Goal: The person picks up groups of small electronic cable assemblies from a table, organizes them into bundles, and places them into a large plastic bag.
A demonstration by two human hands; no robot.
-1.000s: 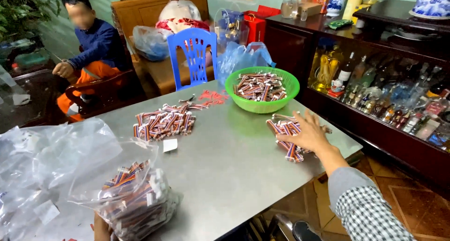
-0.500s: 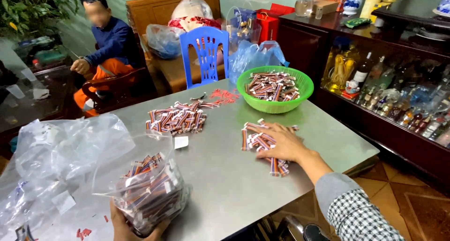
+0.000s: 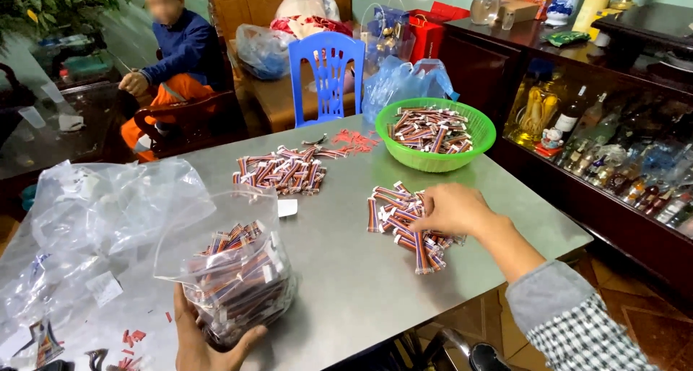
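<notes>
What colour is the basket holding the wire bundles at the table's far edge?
Bright green, a perforated plastic basket, seen clearly in the head view.

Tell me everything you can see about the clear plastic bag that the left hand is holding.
The clear plastic bag is thin, crinkled film, standing upright near the front edge of the grey metal table. Its lower half is packed with short striped cable bundles; the open top stands slack above them. The left hand cups its base from below. More crumpled clear bags lie against its left side.
</notes>
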